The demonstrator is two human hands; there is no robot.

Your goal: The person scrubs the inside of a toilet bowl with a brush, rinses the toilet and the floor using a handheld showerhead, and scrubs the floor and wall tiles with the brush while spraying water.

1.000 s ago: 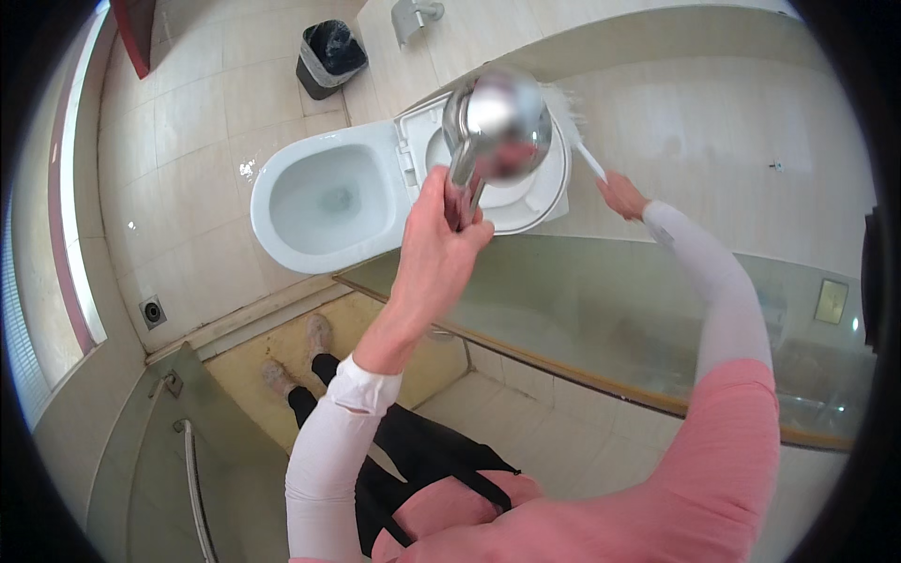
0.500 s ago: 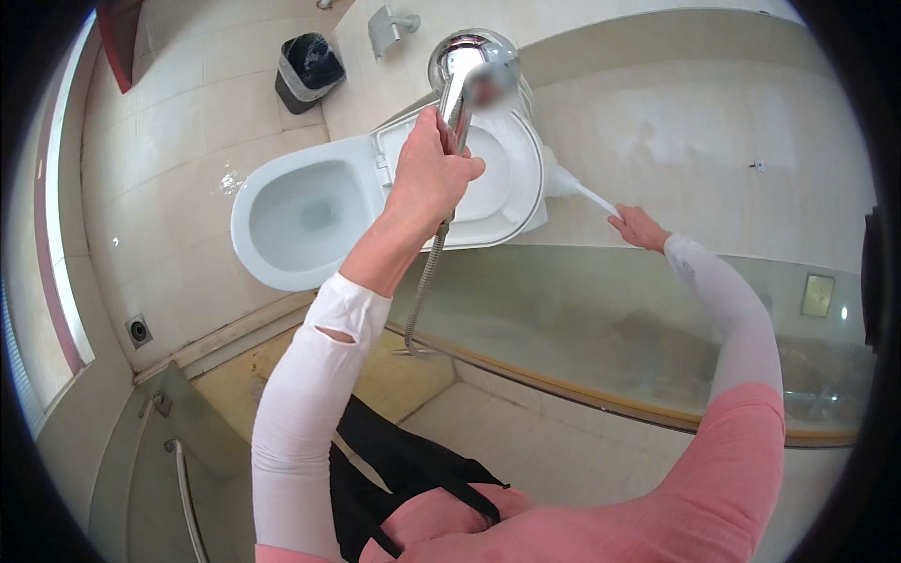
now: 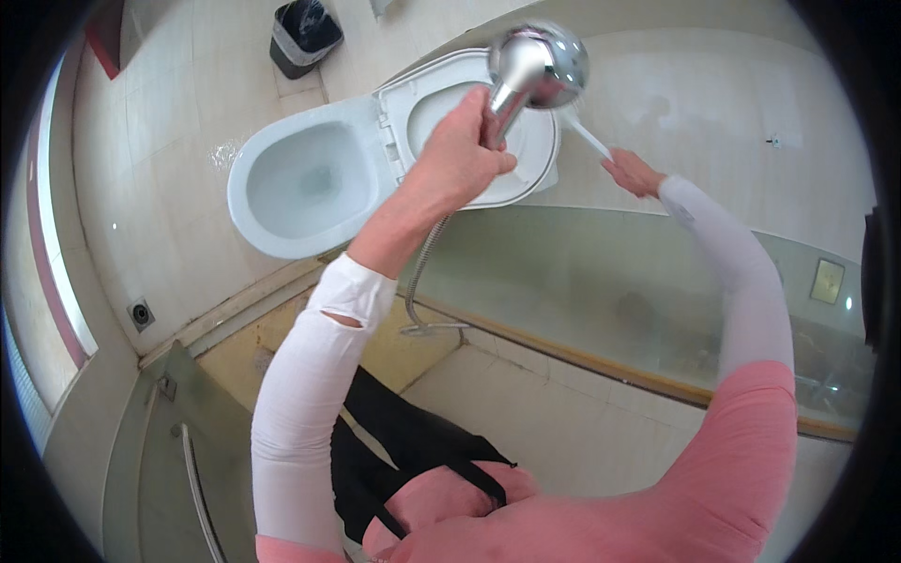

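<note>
A chrome handheld shower head (image 3: 542, 68) is gripped by its handle in my left hand (image 3: 455, 159), above the raised toilet seat and lid (image 3: 541, 155). Its metal hose (image 3: 420, 267) hangs below my left wrist toward the glass partition. My right hand (image 3: 635, 173) is closed round the end of a long white handle (image 3: 590, 139). The handle's far end lies behind the shower head and lid, so its working end is hidden. Left of my left hand stands the white toilet (image 3: 242, 192), its bowl uncovered with water at the bottom.
A black bin (image 3: 302, 52) with a liner stands beyond the toilet. Frosted glass (image 3: 563, 281) with a wooden lower edge runs between me and the right-hand wall. A glass door with a metal handle (image 3: 197, 488) is at lower left. A floor drain (image 3: 140, 314) lies nearby.
My left hand has carried the shower head to the right. My right hand and the white handle have moved a little farther away. The whole view has shifted slightly.
</note>
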